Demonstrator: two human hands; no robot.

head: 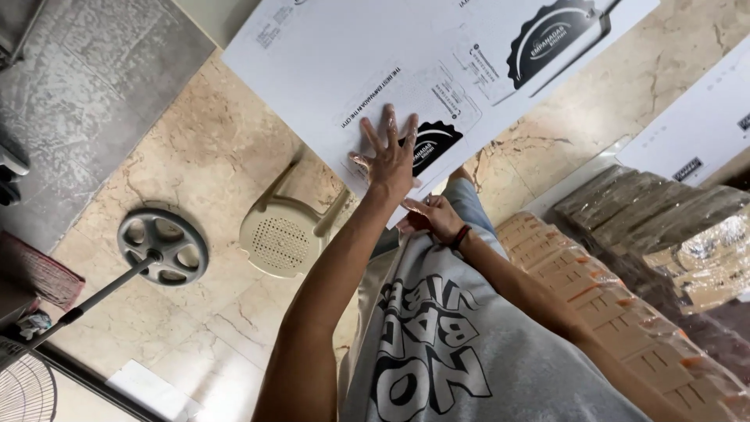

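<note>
A large white cardboard sheet [375, 55] with black printed emblems lies flat ahead of me, above my lap. My left hand [388, 156] presses flat on its near part, fingers spread wide, beside a black scalloped emblem. Lower down, my right hand [433, 215], with a dark band on the wrist, grips the sheet's near corner close to my knee. My grey printed shirt [461, 344] fills the bottom of the view between both arms.
A beige plastic stool [285, 234] stands on the marble floor under the sheet's edge. A fan's round base [162, 246] and pole are at the left. At the right are stacked flat cartons [594, 289], wrapped brown bundles [664, 211] and another white printed sheet [695, 133].
</note>
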